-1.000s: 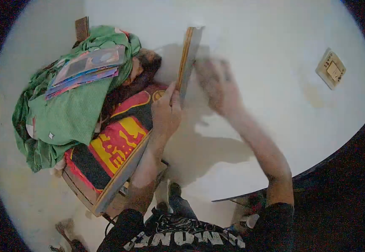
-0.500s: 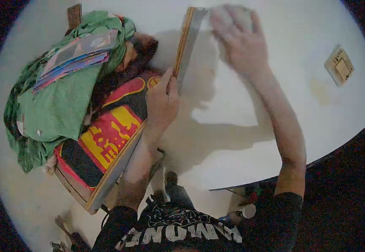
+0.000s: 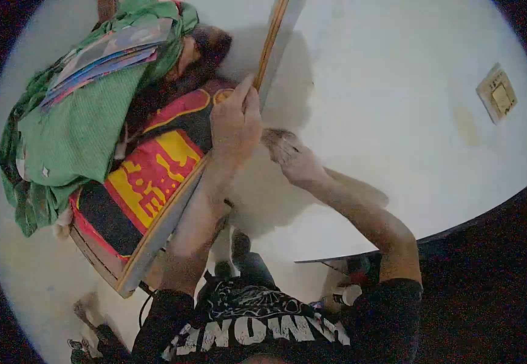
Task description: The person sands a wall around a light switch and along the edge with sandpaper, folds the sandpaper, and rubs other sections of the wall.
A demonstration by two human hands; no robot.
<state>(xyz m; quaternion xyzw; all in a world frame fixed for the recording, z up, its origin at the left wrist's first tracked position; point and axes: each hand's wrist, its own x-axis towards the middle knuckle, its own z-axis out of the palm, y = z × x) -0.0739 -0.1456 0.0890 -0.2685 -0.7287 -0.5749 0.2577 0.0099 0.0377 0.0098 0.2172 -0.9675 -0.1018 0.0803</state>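
My left hand point(image 3: 237, 121) is closed over the top edge of a long wooden panel point(image 3: 271, 45), with a pale brown edge and a grey outer face. My right hand point(image 3: 291, 158) is beside that grey face, just right of my left hand. Its fingers are curled in, and what they hold, if anything, is too blurred to name. Left of the panel lies a black, red and yellow printed fabric item point(image 3: 154, 182). Beyond it is a heap of green cloth point(image 3: 87, 127) with several colourful thin sheets point(image 3: 108, 57) on top.
A wall switch plate point(image 3: 498, 94) is at the far right of the pale surface point(image 3: 397, 109). Dark brown cloth point(image 3: 212, 45) lies by the green heap. Near the floor at lower right is a white cup-like object point(image 3: 348, 295). A person's foot point(image 3: 85, 308) shows at lower left.
My right hand has come down from the panel's far end to near my left hand, and its fingers are now curled. My left hand stays on the panel's edge. The view has shifted slightly.
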